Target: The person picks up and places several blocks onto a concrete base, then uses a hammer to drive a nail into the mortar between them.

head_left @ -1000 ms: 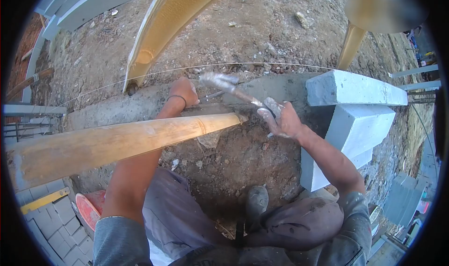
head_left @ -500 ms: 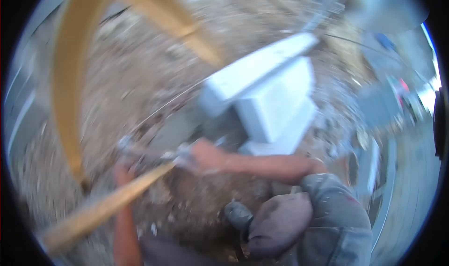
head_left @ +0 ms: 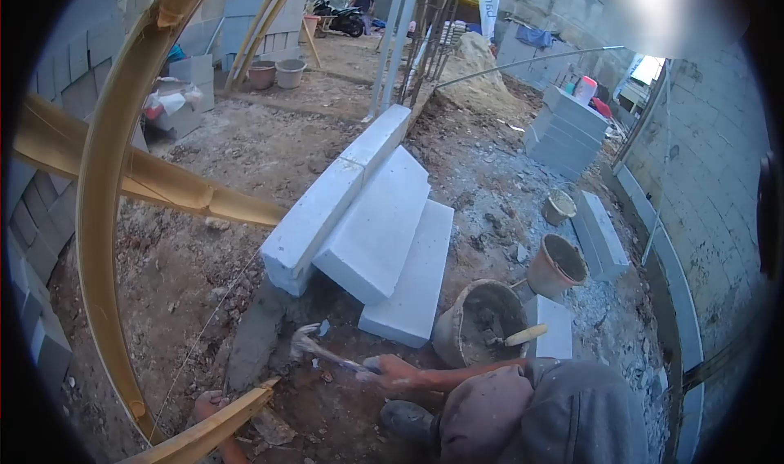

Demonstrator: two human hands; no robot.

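Observation:
My right hand (head_left: 395,373) is wrapped round the handle of a hammer (head_left: 327,353), its head over the soil beside grey mortar (head_left: 260,337). My left hand (head_left: 210,404) is low at the left, partly behind a bamboo pole (head_left: 208,435); its fingers look curled, but what they hold, if anything, is hidden. A thin string (head_left: 200,333) runs above it. Ahead, a row of white blocks (head_left: 322,207) stands on the mortar, with two more white blocks (head_left: 380,227) (head_left: 418,280) leaning or lying against its right side.
Curved bamboo (head_left: 98,211) crosses the left side. A mortar bucket (head_left: 445,329) with a wooden-handled trowel (head_left: 527,334) is close on the right, near a smaller bucket (head_left: 543,280) and stacked blocks (head_left: 563,137). A block wall (head_left: 719,178) borders the right. A person (head_left: 365,3) stands far back.
The view has swung up and become sharper, showing the buckets and the far yard. The hammer has come apart from my left hand's area and lies more to the right in view.

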